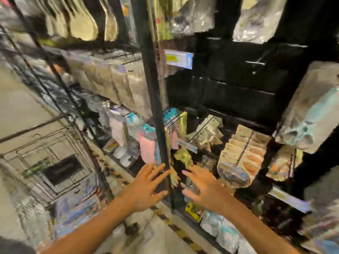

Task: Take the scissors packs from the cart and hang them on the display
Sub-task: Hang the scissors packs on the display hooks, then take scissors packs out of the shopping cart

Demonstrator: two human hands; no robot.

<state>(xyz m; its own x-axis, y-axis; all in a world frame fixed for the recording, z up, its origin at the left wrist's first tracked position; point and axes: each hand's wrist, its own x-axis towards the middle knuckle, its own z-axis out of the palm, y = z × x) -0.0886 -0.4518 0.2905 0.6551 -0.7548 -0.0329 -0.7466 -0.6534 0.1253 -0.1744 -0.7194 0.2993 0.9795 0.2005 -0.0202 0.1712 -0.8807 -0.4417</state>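
Both forearms reach fwd, left hand (145,187) & right hand (205,187) spread open w/ nothing held, near display upright (156,107); scissors packs, cart can't be made out—hanging prob. unfinished.

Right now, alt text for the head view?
Two bare hands, left hand and right hand, reach forward with fingers spread and empty, either side of a black upright post on a shop display. Blurred hanging packs fill the hooks around them; no scissors pack can be made out.
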